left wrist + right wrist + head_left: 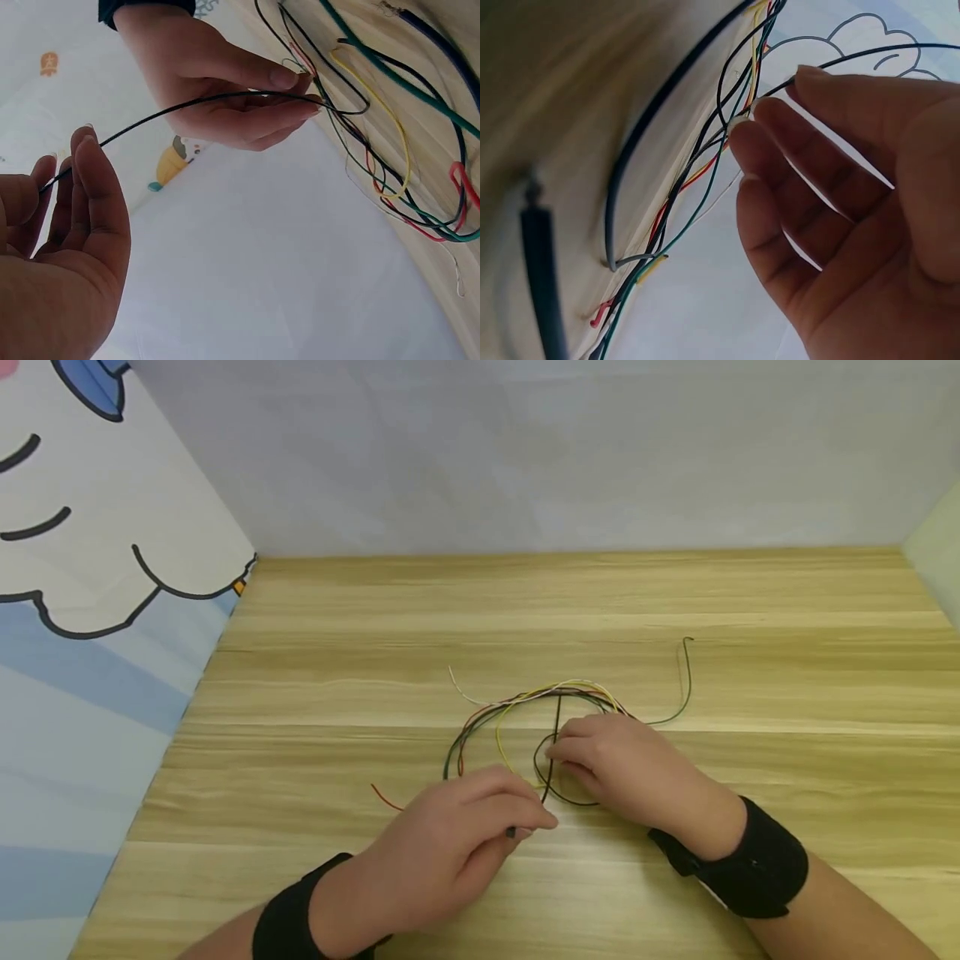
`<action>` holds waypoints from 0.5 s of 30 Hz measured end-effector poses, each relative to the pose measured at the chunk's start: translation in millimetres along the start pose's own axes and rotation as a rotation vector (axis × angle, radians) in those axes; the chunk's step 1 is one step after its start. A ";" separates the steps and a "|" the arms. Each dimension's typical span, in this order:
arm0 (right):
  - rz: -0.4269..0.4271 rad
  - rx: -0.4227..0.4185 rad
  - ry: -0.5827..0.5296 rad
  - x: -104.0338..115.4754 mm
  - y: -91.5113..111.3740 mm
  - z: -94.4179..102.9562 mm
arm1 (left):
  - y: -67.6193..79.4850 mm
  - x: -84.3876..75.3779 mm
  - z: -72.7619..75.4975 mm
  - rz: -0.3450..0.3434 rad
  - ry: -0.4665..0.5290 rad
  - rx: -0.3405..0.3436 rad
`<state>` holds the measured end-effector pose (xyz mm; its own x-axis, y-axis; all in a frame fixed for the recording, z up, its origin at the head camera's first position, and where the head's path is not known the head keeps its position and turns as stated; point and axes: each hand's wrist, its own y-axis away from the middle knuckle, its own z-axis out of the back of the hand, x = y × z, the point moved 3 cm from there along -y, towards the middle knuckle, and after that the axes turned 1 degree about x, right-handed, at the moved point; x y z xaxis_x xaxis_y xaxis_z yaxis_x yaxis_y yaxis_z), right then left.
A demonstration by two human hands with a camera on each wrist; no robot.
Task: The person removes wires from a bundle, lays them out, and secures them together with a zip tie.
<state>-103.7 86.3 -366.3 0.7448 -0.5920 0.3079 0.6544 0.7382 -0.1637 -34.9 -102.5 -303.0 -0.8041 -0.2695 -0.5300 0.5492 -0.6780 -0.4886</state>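
Observation:
A loose coil of thin wires [558, 692] lies on the wooden table, with black, green, red, yellow and white strands in it. One black wire [247, 93] bows up from the coil and runs between both hands. My left hand [457, 843], at the near side, pinches it close to its end between thumb and fingers. Farther along, my right hand [637, 768] holds the same wire between thumb and fingertips, beside the coil. In the right wrist view this wire [922, 46] leads away from the right thumb, while other strands cross behind the fingertips.
A green wire [689, 677] sticks out at the far right of the coil, a white one [457, 687] at the left and a red one [386, 799] near the left hand. Behind the wooden table [337, 635] stands a grey wall [525, 452]; a cartoon panel [112, 568] borders the left.

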 end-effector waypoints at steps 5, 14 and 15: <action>-0.003 0.013 -0.009 -0.2 -0.2 -0.8 | -0.8 6.2 -1.5 0.054 -0.015 0.004; -0.062 0.038 -0.023 -6.4 0.6 7.6 | -0.3 7.3 -0.8 0.073 -0.020 -0.040; -0.094 0.039 -0.020 -9.6 1.9 10.9 | -0.7 6.5 -0.8 0.070 -0.023 -0.048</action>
<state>-111.1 96.9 -359.4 0.6772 -0.6532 0.3386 0.7156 0.6917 -0.0968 -40.3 -103.3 -306.7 -0.7679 -0.3310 -0.5484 0.6142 -0.6234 -0.4838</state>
